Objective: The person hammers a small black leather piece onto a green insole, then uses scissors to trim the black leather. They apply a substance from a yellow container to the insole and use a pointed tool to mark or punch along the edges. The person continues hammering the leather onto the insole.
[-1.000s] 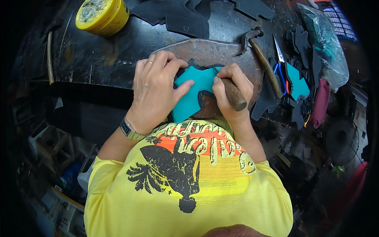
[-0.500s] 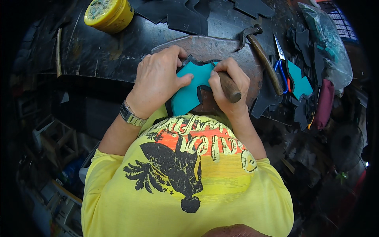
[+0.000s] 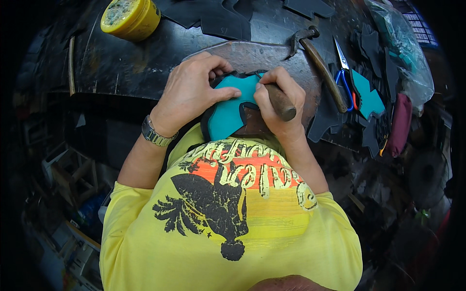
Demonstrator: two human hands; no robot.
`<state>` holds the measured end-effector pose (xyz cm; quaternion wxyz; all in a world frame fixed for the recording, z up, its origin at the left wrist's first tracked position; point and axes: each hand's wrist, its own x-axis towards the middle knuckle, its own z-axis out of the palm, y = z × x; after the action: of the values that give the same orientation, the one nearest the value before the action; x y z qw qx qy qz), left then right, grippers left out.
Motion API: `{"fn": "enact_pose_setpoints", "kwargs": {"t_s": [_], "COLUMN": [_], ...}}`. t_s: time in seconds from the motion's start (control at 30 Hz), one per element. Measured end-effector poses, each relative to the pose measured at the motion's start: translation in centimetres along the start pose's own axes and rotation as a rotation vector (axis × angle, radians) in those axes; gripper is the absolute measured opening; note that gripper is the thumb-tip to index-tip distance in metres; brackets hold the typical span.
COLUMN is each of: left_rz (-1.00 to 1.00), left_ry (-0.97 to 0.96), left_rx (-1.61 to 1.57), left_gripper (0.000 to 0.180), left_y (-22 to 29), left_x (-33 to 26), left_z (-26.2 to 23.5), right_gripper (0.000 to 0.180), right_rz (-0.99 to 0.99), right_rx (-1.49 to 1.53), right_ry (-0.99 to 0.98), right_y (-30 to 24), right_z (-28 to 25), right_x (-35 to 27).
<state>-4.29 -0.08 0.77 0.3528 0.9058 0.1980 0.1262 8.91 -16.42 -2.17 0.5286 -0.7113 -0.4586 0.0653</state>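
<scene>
A curved teal piece (image 3: 226, 120) with a black border lies at the near edge of the bench, on a worn brown board (image 3: 252, 54). My left hand (image 3: 195, 87) pinches its far left side, thumb flat on the teal face and fingers curled at the black edge. My right hand (image 3: 287, 94) is closed round a wooden-handled tool (image 3: 282, 105), its butt toward me. What shows of the tool's thin tip points at the piece's far right edge; most of it is hidden by my fingers.
Right of the board lie a hammer (image 3: 324, 72), blue-handled scissors (image 3: 342, 72), another teal piece (image 3: 367, 94), dark cut pieces (image 3: 327, 121), a maroon pouch (image 3: 401, 123) and a clear plastic bag (image 3: 410, 63). A yellow tub (image 3: 138, 24) stands far left. Black sheets (image 3: 218, 22) lie behind.
The teal piece has shifted slightly left and turned a little. My left fingers have moved along its far edge, now more loosely curled. The right hand keeps its grip on the tool.
</scene>
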Motion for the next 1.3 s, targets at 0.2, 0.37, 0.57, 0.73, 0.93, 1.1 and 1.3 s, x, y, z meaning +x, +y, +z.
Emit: {"fn": "enact_pose_setpoints", "kwargs": {"t_s": [0.2, 0.37, 0.57, 0.73, 0.93, 1.1, 1.3], "left_rz": [-0.067, -0.008, 0.008, 0.149, 0.235, 0.243, 0.277], "left_ry": [-0.119, -0.155, -0.178, -0.135, -0.096, -0.139, -0.154], "left_rx": [0.000, -0.026, -0.103, -0.042, -0.072, -0.091, -0.099], "left_gripper": [0.037, 0.035, 0.032, 0.031, 0.032, 0.028, 0.027], "left_y": [-0.1, 0.0, -0.3, -1.0, -1.3, -1.4, -1.4], "left_x": [1.1, 1.7, 1.7, 1.4, 0.8, 0.8, 1.0], "left_z": [0.0, -0.3, 0.1, 0.4, 0.7, 0.6, 0.4], "right_gripper": [0.010, 0.011, 0.012, 0.012, 0.012, 0.011, 0.011], "right_rz": [0.083, 0.098, 0.069, -0.149, 0.097, 0.145, 0.205], "right_rx": [0.055, 0.057, 0.021, -0.153, 0.189, 0.259, 0.215], "right_ry": [-0.012, -0.017, -0.047, -0.098, 0.017, 0.002, -0.058], "right_y": [-0.1, -0.2, -0.5, -0.6, -0.1, 0.0, -0.5], "right_z": [-0.3, -0.4, -0.5, 0.1, -0.4, -0.7, -0.9], "right_x": [0.1, 0.4, 0.5, 0.2, -0.2, -0.2, -0.3]}}
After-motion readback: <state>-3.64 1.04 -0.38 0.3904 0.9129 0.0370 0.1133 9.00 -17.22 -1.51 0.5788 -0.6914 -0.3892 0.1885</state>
